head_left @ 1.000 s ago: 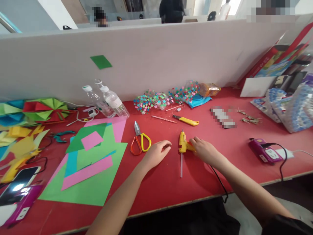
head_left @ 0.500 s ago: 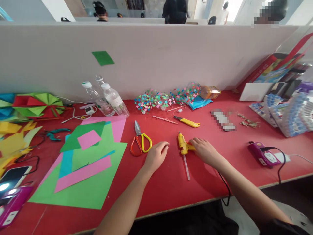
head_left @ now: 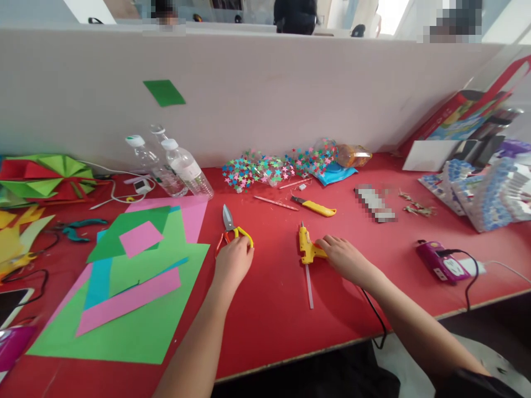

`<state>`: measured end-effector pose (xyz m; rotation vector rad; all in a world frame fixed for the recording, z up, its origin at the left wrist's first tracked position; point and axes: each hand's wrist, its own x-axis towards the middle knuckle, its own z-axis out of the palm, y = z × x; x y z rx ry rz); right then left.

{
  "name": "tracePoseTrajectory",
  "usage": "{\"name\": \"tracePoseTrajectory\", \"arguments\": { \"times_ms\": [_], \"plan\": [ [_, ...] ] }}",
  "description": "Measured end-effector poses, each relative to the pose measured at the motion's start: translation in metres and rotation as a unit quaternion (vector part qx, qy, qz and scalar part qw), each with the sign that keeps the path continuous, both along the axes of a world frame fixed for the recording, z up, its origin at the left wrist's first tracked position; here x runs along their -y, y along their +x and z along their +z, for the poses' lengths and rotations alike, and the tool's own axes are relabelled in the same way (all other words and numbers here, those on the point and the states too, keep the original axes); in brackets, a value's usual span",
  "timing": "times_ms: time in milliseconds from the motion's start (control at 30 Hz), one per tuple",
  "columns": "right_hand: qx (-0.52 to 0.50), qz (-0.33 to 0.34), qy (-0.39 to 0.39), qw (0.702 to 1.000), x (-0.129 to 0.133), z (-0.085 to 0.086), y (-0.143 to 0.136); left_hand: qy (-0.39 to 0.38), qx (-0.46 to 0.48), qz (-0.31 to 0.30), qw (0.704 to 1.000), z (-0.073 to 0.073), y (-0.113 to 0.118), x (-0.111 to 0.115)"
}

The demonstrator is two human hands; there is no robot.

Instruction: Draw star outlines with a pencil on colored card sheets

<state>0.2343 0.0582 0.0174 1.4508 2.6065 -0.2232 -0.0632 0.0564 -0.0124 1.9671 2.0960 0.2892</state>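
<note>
My left hand [head_left: 235,257] lies over the handles of a pair of scissors [head_left: 228,216], one red and one yellow, with its fingers curled down onto them. The blades point away from me, and the hand hides much of the handles. My right hand [head_left: 342,255] is closed over the grip end of a yellow glue gun [head_left: 306,244], which lies on the red table with its nozzle pointing away. A clear glue stick [head_left: 309,286] sticks out of its back, and a black cord runs off the table edge.
Coloured paper sheets [head_left: 136,345] lie at left beside teal pliers [head_left: 78,228]. Plastic bottles [head_left: 188,168], star decorations [head_left: 259,170] and a yellow utility knife [head_left: 317,207] sit toward the white partition [head_left: 249,94]. A purple power strip [head_left: 443,262] is at right.
My left hand has moved left from the bare table onto the scissors' handles. My right hand stays at the glue gun's grip. The view has shifted slightly.
</note>
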Motion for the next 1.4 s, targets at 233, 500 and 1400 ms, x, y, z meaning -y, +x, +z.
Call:
{"name": "tracePoseTrajectory", "arguments": {
  "times_ms": [233,500,1400],
  "plan": [
    [-0.013,0.032,0.003,0.999,-0.001,0.002,0.005,-0.053,-0.040,0.051,0.996,0.009,-0.013,-0.002],
    [0.000,0.015,-0.007,1.000,-0.003,0.005,0.000,-0.039,-0.011,0.000,0.999,0.026,0.020,-0.002],
    [-0.150,0.157,0.211,0.953,-0.001,-0.004,0.012,0.029,-0.134,0.126,0.983,-0.021,-0.170,0.041]
  ]
}}
